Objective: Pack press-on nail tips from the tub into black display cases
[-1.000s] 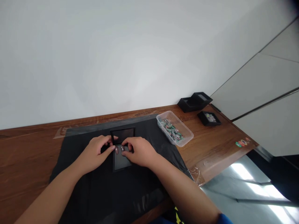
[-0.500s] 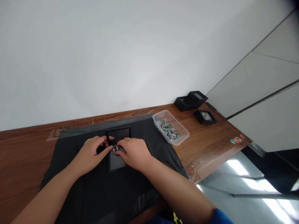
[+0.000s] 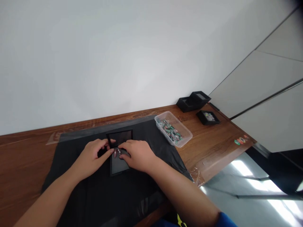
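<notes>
A small black box lies on a black mat [image 3: 94, 195], its base [image 3: 119, 166] nearer me and its lid [image 3: 119, 138] just behind. Both my hands meet at the far edge of the base. My left hand [image 3: 91, 159] has its thumb and forefinger pinched on a small shiny bead [image 3: 115, 153]. My right hand [image 3: 136, 155] rests beside it with fingers curled, its fingertips on a second small bead [image 3: 119, 152]. The beads sit side by side inside the base.
A clear plastic tub [image 3: 174, 128] of green and red beads stands right of the mat. Farther right on the wooden table [image 3: 28, 157] are stacked black boxes [image 3: 193, 100], an open black box holding beads [image 3: 208, 117], and a few loose coloured beads [image 3: 240, 140] near the table's edge.
My hands have closed in together over the beads at the far edge of the box base. The view shifted slightly, so everything sits a little further left.
</notes>
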A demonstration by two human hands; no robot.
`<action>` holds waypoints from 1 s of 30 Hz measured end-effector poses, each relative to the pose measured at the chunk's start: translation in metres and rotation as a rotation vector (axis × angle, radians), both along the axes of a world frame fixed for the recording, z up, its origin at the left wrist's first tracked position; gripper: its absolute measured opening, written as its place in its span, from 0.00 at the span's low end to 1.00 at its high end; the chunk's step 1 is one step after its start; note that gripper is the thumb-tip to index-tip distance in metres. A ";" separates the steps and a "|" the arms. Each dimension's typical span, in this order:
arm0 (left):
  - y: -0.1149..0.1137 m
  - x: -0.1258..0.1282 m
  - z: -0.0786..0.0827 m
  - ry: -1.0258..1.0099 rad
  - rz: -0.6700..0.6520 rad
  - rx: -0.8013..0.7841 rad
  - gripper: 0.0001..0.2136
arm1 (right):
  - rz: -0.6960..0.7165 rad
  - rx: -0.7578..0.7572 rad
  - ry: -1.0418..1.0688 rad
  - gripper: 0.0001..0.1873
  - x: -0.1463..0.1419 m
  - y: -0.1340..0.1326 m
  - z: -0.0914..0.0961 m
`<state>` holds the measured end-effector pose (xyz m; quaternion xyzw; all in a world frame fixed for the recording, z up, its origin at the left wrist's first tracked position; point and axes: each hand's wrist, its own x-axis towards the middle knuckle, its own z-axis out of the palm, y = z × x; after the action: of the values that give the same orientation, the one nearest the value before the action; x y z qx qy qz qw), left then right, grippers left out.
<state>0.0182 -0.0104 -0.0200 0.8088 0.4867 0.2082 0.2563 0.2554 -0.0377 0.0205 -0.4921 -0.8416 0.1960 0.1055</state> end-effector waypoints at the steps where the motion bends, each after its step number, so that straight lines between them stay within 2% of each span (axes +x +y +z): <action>1: 0.000 0.000 -0.001 0.004 0.000 0.001 0.20 | 0.000 0.002 0.003 0.14 -0.001 0.000 0.000; 10: 0.000 0.000 -0.001 0.007 0.003 0.015 0.21 | -0.021 0.044 -0.040 0.14 -0.008 -0.002 -0.002; 19: 0.001 -0.001 -0.006 0.013 0.006 0.048 0.28 | 0.009 0.065 -0.100 0.12 -0.012 -0.005 0.003; 30: 0.003 -0.009 -0.008 -0.008 -0.036 0.018 0.24 | 0.069 0.038 -0.114 0.15 -0.006 -0.006 0.009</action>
<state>0.0091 -0.0079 -0.0279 0.8188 0.4693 0.2113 0.2545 0.2492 -0.0437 0.0291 -0.4709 -0.8663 0.1553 0.0600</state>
